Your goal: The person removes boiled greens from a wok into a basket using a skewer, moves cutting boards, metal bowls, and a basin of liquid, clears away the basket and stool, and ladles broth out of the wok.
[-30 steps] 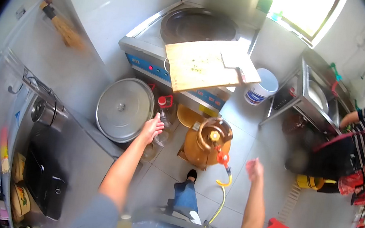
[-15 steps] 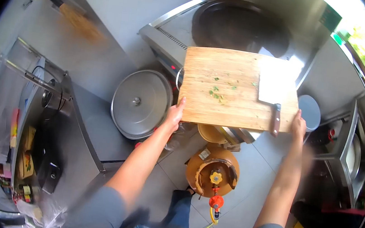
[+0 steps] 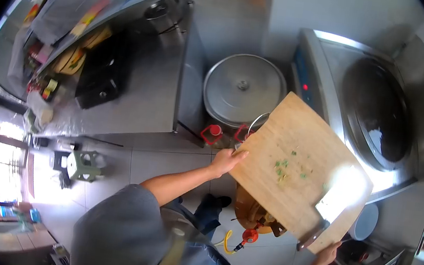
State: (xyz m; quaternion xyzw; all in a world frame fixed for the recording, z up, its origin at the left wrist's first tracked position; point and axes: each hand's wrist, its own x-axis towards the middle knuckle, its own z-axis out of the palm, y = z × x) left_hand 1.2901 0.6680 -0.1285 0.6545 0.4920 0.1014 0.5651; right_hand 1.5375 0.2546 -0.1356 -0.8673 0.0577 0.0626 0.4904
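Note:
A wooden cutting board [image 3: 274, 140] is held up between my two hands. My left hand [image 3: 228, 161] grips its left edge, beside a metal ring handle [image 3: 258, 122]. At the lower right corner, my right hand [image 3: 328, 253] is closed on the board's edge. A cleaver [image 3: 331, 206] lies flat on the right part of the board, its blade bright with glare and its brown handle [image 3: 313, 235] toward me. Small green chopped bits [image 3: 283, 166] are scattered near the board's middle. The undersides of my fingers are hidden by the board.
A large wok [image 3: 376, 110] is set into the stove at right. A big lidded pot [image 3: 243, 91] stands on the floor beyond the board. Below the board is a gas cylinder [image 3: 247, 211] with a red regulator [image 3: 249, 236]. A steel counter [image 3: 143, 92] stands at left, a grey bucket [image 3: 365, 223] at right.
My view has swung to the left, bringing the counter and a green stool further into sight. The board, still in both hands with the cleaver on it, has tilted clockwise in view.

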